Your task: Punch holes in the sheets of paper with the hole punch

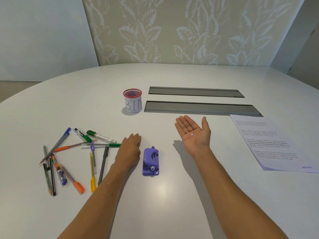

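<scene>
A small purple hole punch [151,161] lies on the white table [86,100] near the front middle. A stack of printed sheets of paper [271,144] lies at the right edge. My left hand [130,147] rests palm down on the table just left of the punch, fingers slightly curled, holding nothing. My right hand [194,132] hovers palm up to the right of the punch, fingers apart, with two tiny paper dots [192,134] lying on the palm.
A red mesh cup [132,101] labelled BIN stands behind the punch. Several pens, markers and pencils [76,157] are scattered at the left. Two grey recessed cable trays [198,108] run across the table's far middle.
</scene>
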`<action>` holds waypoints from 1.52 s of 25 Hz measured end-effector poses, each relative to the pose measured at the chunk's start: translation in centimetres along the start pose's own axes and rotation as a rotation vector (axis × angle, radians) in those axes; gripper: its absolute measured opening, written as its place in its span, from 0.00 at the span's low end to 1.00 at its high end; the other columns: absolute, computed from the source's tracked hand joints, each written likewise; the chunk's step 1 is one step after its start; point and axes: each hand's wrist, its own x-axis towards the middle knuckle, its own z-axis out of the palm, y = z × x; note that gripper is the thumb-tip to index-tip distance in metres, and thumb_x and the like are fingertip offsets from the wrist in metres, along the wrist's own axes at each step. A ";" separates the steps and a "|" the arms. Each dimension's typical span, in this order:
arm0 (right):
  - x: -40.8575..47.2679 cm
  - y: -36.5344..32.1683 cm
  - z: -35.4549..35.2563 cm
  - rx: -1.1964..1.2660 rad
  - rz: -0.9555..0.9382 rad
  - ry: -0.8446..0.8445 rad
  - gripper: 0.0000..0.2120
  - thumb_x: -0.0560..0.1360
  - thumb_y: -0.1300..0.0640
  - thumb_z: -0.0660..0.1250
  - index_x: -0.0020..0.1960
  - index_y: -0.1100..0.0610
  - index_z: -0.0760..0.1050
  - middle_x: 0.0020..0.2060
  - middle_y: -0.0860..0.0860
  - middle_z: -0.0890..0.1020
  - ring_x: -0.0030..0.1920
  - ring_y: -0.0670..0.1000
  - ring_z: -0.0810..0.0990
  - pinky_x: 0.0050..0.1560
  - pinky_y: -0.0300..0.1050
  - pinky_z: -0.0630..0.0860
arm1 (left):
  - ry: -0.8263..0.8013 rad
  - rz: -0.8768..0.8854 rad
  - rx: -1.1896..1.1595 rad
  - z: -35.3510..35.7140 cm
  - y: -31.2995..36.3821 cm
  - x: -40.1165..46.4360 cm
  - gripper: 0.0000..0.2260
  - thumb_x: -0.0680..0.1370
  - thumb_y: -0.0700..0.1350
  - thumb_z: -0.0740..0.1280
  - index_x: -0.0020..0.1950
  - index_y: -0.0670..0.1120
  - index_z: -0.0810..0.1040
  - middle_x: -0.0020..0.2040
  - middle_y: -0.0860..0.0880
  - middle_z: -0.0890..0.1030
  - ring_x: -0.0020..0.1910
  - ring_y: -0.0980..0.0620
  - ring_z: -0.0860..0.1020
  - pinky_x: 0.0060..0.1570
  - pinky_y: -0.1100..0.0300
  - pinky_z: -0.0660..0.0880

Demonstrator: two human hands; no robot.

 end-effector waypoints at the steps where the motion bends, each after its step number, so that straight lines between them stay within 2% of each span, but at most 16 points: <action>1: 1.0 0.2 0.7 -0.004 -0.001 0.004 0.31 0.80 0.41 0.58 0.62 0.70 0.74 0.59 0.66 0.80 0.60 0.63 0.80 0.63 0.57 0.76 | -0.006 0.005 0.000 0.2 -0.2 0.5 0.12 0.74 0.29 0.57 0.54 0.38 0.75 0.56 0.39 0.78 0.60 0.39 0.73 0.64 0.48 0.66; 3: 3.2 0.8 2.3 -0.006 0.005 0.004 0.31 0.80 0.40 0.58 0.62 0.70 0.74 0.60 0.65 0.79 0.61 0.63 0.79 0.63 0.57 0.76 | -0.014 0.000 0.006 0.6 -0.7 1.2 0.19 0.77 0.31 0.56 0.67 0.40 0.72 0.70 0.41 0.72 0.72 0.43 0.65 0.73 0.49 0.56; 6: 6.6 1.8 5.1 -0.019 0.010 -0.007 0.32 0.80 0.40 0.58 0.64 0.69 0.73 0.60 0.65 0.79 0.60 0.62 0.79 0.64 0.56 0.75 | 0.014 0.033 0.013 1.0 -1.2 1.4 0.24 0.78 0.33 0.55 0.74 0.43 0.65 0.76 0.45 0.65 0.77 0.47 0.58 0.75 0.51 0.50; 10: 10.7 3.9 8.9 -0.064 0.030 -0.028 0.32 0.81 0.40 0.57 0.64 0.69 0.72 0.60 0.65 0.78 0.61 0.62 0.78 0.64 0.54 0.75 | 0.030 0.039 0.000 1.3 -1.7 1.7 0.23 0.80 0.36 0.54 0.75 0.45 0.64 0.77 0.48 0.64 0.77 0.50 0.57 0.75 0.53 0.48; 17: 16.4 7.6 14.1 -0.197 0.080 -0.076 0.32 0.81 0.41 0.55 0.69 0.69 0.68 0.67 0.66 0.74 0.66 0.63 0.75 0.67 0.54 0.72 | 0.058 0.029 0.016 1.6 -1.7 2.1 0.21 0.82 0.39 0.52 0.75 0.47 0.65 0.76 0.50 0.64 0.77 0.51 0.57 0.76 0.53 0.48; 23: 20.4 9.0 18.1 -0.547 0.019 -0.125 0.34 0.82 0.39 0.50 0.72 0.68 0.64 0.71 0.64 0.70 0.71 0.60 0.69 0.72 0.53 0.66 | 0.075 0.029 0.039 1.8 -1.7 2.0 0.21 0.82 0.40 0.51 0.75 0.48 0.64 0.77 0.51 0.64 0.77 0.52 0.56 0.76 0.53 0.47; 26: 20.8 9.8 19.3 -0.853 0.015 -0.202 0.37 0.81 0.35 0.45 0.77 0.62 0.57 0.76 0.59 0.63 0.76 0.57 0.60 0.75 0.55 0.57 | 0.081 0.022 0.041 2.0 -1.6 2.0 0.21 0.82 0.40 0.51 0.76 0.48 0.63 0.77 0.52 0.63 0.77 0.53 0.56 0.76 0.53 0.46; 29: 21.1 10.4 19.7 -1.057 0.043 -0.328 0.37 0.78 0.30 0.40 0.80 0.49 0.47 0.80 0.54 0.53 0.79 0.55 0.50 0.75 0.60 0.47 | 0.081 0.014 0.037 2.0 -1.6 2.0 0.21 0.82 0.40 0.51 0.76 0.48 0.63 0.77 0.51 0.62 0.77 0.52 0.56 0.76 0.54 0.45; 31: 21.4 10.4 19.8 -1.104 0.023 -0.414 0.35 0.77 0.29 0.38 0.79 0.45 0.45 0.80 0.51 0.50 0.79 0.53 0.46 0.74 0.62 0.43 | 0.077 0.015 0.044 2.0 -1.6 1.9 0.21 0.82 0.41 0.51 0.76 0.49 0.62 0.77 0.51 0.62 0.77 0.52 0.55 0.76 0.54 0.45; 33: 21.5 10.1 19.9 -1.123 0.008 -0.443 0.37 0.77 0.29 0.38 0.80 0.46 0.49 0.80 0.49 0.53 0.79 0.53 0.46 0.73 0.64 0.41 | 0.082 0.018 0.051 2.0 -1.6 2.1 0.21 0.82 0.40 0.51 0.76 0.48 0.62 0.77 0.51 0.62 0.77 0.52 0.56 0.76 0.53 0.45; 35: 21.1 9.7 20.2 -1.107 -0.053 -0.433 0.37 0.77 0.30 0.40 0.80 0.49 0.51 0.79 0.48 0.56 0.79 0.52 0.47 0.74 0.62 0.41 | 0.081 0.022 0.045 1.8 -1.6 2.1 0.21 0.82 0.40 0.52 0.76 0.48 0.63 0.77 0.51 0.63 0.77 0.52 0.56 0.76 0.53 0.46; 38: 20.5 9.1 20.0 -1.011 -0.142 -0.443 0.35 0.79 0.32 0.41 0.80 0.48 0.47 0.80 0.47 0.53 0.78 0.47 0.53 0.76 0.57 0.44 | 0.088 0.019 0.050 1.7 -1.5 1.9 0.21 0.82 0.41 0.51 0.75 0.48 0.63 0.77 0.51 0.63 0.77 0.52 0.56 0.76 0.53 0.46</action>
